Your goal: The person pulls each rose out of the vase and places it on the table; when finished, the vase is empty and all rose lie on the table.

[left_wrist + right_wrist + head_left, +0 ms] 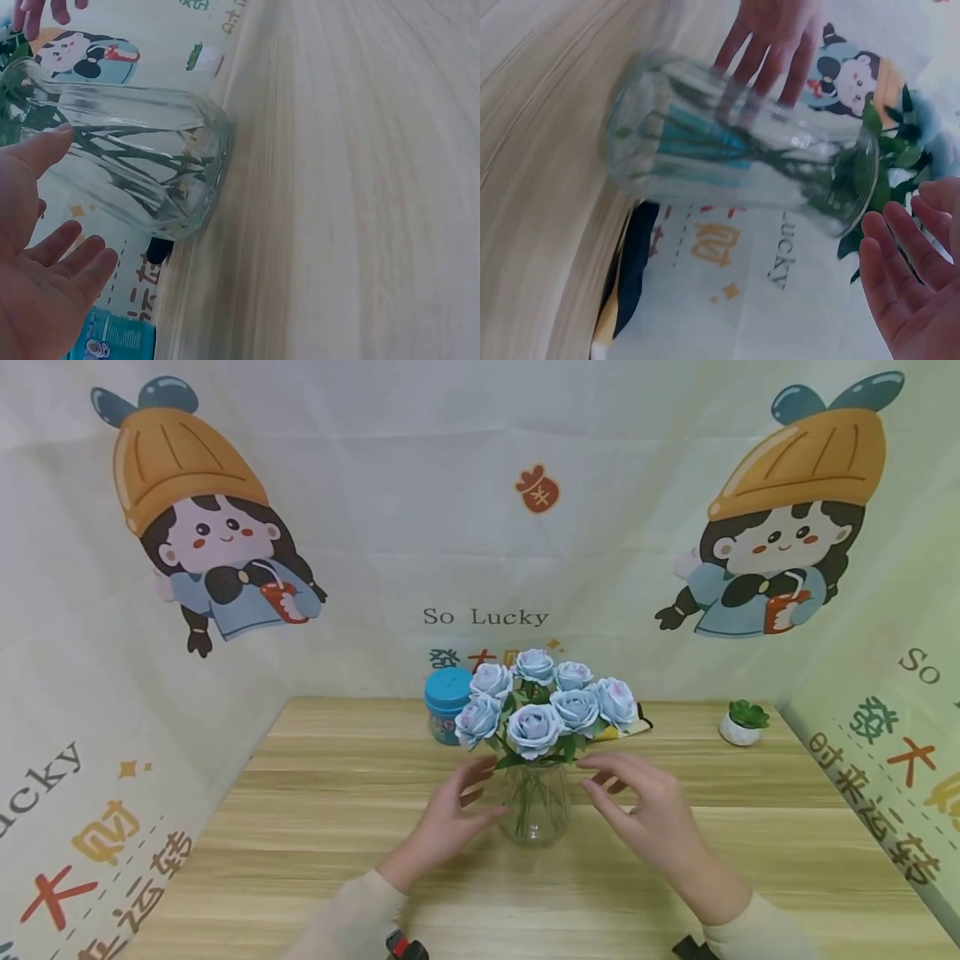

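Observation:
A clear glass vase stands upright on the wooden table, its green stems visible through the glass. Several pale blue roses with green leaves spread above its rim. To the left of the vase is my left hand, fingers relaxed and thumb pointing at the glass. On the other side my right hand hovers near the rim and lower leaves, fingers loosely bent with nothing between them. In the right wrist view the fingertips of the right hand are close to the vase mouth.
Behind the flowers on the left stands a blue lidded jar. A small succulent in a white pot sits at the back right. Partly hidden behind the roses lies a yellow, white and black item. Printed cloth walls the table's back and sides.

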A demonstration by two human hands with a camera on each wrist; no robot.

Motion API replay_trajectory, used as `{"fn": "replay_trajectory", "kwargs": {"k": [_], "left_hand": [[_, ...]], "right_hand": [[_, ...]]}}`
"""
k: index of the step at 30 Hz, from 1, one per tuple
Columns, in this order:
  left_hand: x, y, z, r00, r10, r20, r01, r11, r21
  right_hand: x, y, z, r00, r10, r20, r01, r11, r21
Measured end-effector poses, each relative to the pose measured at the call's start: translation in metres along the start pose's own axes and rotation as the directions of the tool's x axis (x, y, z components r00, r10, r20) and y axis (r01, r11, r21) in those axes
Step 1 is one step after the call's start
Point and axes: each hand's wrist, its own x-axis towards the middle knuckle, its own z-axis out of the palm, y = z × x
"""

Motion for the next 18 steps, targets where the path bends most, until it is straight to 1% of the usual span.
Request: {"fn": "replay_trajectory", "kwargs": {"k": [3, 4, 6, 9, 11, 14, 18], "left_hand": [[0.004, 0.0, 0.005, 1.0, 0.004, -0.005, -0.004, 1.0, -0.009], [0.005, -0.001, 0.007, 1.0, 0.005, -0.005, -0.005, 1.0, -0.011], [0.007, -0.001, 0.01, 1.0, 0.008, -0.002, -0.008, 1.0, -0.012], [0.009, -0.001, 0.013, 1.0, 0.008, 0.0, -0.008, 1.0, -0.008], [0.011, -0.001, 0.015, 1.0, 0.018, -0.001, -0.018, 1.0, -0.007], [0.013, -0.002, 0.018, 1.0, 0.017, -0.005, -0.018, 1.0, -0.014], [0.015, -0.002, 0.021, 1.0, 0.01, -0.017, -0.01, 1.0, -0.008]], "right_hand": [[0.004, -0.005, 0.008, 1.0, -0.016, -0.022, 0.017, 0.998, 0.057], [0.005, -0.007, 0.011, 1.0, -0.01, -0.028, 0.012, 0.997, 0.077], [0.007, -0.009, 0.017, 0.999, 0.007, -0.038, -0.004, 0.995, 0.101], [0.008, -0.012, 0.025, 0.998, 0.053, -0.04, -0.047, 0.991, 0.128], [0.01, -0.014, 0.028, 0.996, 0.064, -0.054, -0.057, 0.991, 0.125], [0.012, -0.016, 0.032, 0.993, 0.084, -0.081, -0.075, 0.991, 0.108], [0.014, -0.017, 0.036, 0.985, 0.139, -0.103, -0.131, 0.988, 0.081]]}}
